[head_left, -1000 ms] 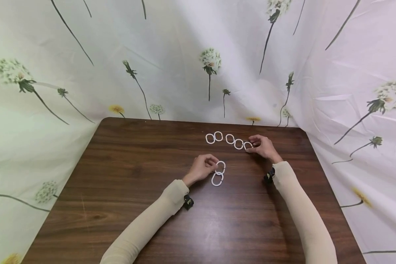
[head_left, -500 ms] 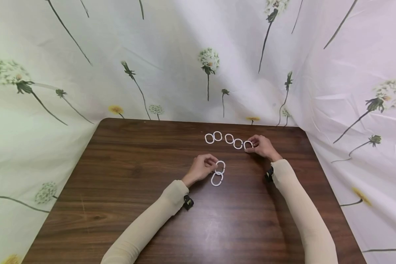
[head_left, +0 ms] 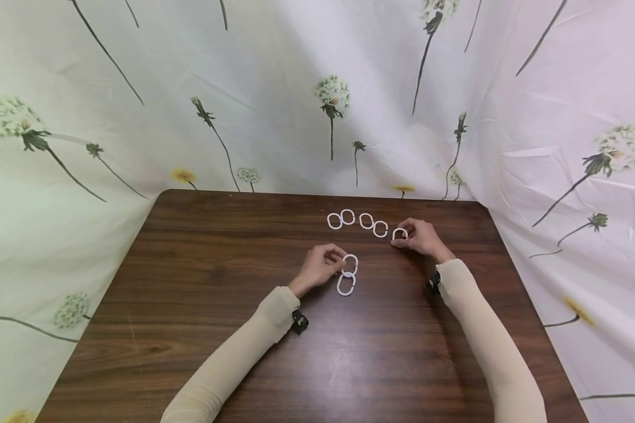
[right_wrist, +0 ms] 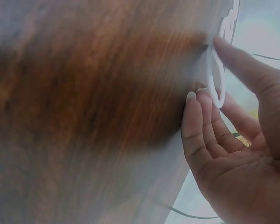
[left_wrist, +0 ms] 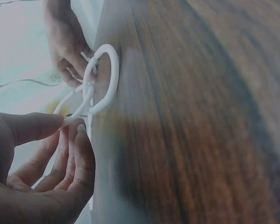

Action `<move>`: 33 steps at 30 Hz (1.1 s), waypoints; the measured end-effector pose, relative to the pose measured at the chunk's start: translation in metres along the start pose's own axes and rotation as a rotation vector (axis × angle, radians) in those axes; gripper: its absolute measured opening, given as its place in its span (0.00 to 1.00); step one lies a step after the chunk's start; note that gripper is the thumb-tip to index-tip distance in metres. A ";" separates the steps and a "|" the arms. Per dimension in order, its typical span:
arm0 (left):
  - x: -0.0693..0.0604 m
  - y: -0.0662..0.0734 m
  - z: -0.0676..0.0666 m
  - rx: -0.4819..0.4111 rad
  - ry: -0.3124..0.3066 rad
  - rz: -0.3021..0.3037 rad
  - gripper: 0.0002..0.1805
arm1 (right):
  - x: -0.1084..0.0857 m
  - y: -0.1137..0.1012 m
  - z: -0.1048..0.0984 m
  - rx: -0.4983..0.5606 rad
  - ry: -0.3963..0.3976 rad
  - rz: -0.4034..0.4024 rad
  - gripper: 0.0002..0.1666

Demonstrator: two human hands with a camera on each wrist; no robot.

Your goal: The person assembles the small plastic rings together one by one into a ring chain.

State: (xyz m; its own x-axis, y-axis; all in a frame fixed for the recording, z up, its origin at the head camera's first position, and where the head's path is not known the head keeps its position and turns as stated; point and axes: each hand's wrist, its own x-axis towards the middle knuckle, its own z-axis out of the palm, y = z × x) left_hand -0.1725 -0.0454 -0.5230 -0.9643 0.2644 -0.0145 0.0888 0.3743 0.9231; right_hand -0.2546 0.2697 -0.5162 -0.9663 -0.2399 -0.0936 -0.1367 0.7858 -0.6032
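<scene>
My left hand (head_left: 319, 267) pinches a white plastic link (head_left: 351, 255) between thumb and fingertips. Hooked through it is a second white link (head_left: 346, 294), lying on the near side; the left wrist view shows this looped link (left_wrist: 114, 70) standing beyond the fingertips. Farther right and back, my right hand (head_left: 425, 238) holds a single white link (head_left: 400, 229) with thumb and curled fingers. In the right wrist view, the thumb meets one end of that link (right_wrist: 210, 86) and the fingers lie by the other. Each link has a small gap, partly too small to make out.
Toward the back of the brown wooden table (head_left: 201, 282) lie several more white links: a touching pair at left (head_left: 334, 228) and another pair (head_left: 380, 237) nearer the right hand. A flower-printed cloth (head_left: 275, 106) hangs behind the table and at both sides.
The link at my right hand has shifted slightly right, apart from the link beside it. My left hand and its two linked pieces have barely moved.
</scene>
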 end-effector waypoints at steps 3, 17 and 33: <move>0.000 0.000 0.000 0.001 0.002 0.004 0.08 | -0.005 -0.001 0.002 0.033 0.014 0.016 0.27; -0.001 -0.001 -0.004 -0.005 0.011 -0.012 0.09 | -0.019 -0.003 0.010 0.240 -0.020 0.035 0.14; -0.002 -0.002 -0.002 0.013 0.005 -0.010 0.09 | -0.033 -0.017 0.025 0.476 -0.059 -0.028 0.11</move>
State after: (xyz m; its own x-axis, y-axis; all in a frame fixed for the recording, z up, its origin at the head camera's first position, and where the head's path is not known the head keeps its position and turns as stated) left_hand -0.1709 -0.0484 -0.5240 -0.9664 0.2562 -0.0218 0.0823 0.3885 0.9178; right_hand -0.2150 0.2495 -0.5227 -0.9479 -0.2995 -0.1084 -0.0341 0.4339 -0.9003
